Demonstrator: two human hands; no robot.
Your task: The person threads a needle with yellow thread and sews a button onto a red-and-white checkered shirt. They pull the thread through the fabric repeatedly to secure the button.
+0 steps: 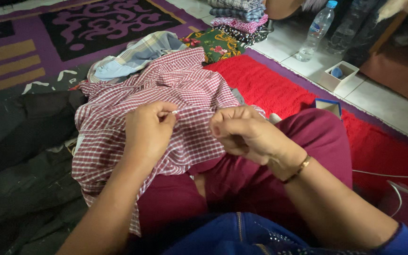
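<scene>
At frame centre, the red checked shirt [166, 104] lies across the lap. The left hand [149, 130] and right hand [242, 134] each pinch its edge; holding that edge taut between them seems best (slack wrinkles). Around: a red rug [279, 89], folded clothes [237, 19], a water bottle [317, 30] upper right.

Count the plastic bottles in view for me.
2, both on the tiled floor at top right: a clear bottle with a blue cap and a darker bottle beside it. Others may be hidden.
</scene>
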